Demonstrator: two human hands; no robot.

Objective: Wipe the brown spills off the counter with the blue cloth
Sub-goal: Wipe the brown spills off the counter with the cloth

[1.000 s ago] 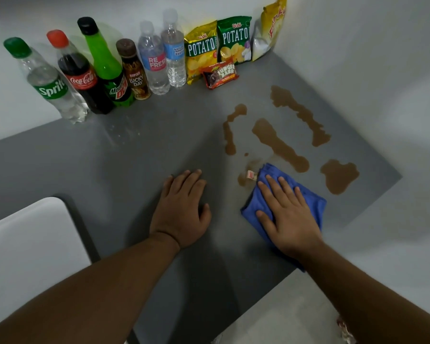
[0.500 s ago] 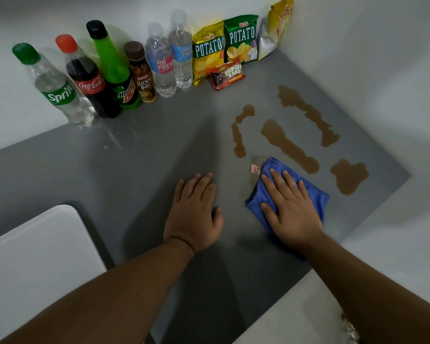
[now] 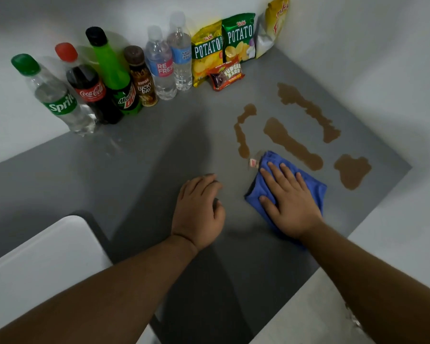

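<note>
right grip (image 3: pixel 292 202) flat on blue cloth (image 3: pixel 313 186), now nearer brown spills (image 3: pixel 291 143); left grip (image 3: pixel 199 209) newly half-curled, empty

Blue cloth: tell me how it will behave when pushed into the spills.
The blue cloth looks soft and folded, so it will probably bunch unless pressed flat, as the right hand does. It likely slides easily on the smooth grey counter. Probably light, floppy if lifted.
</note>
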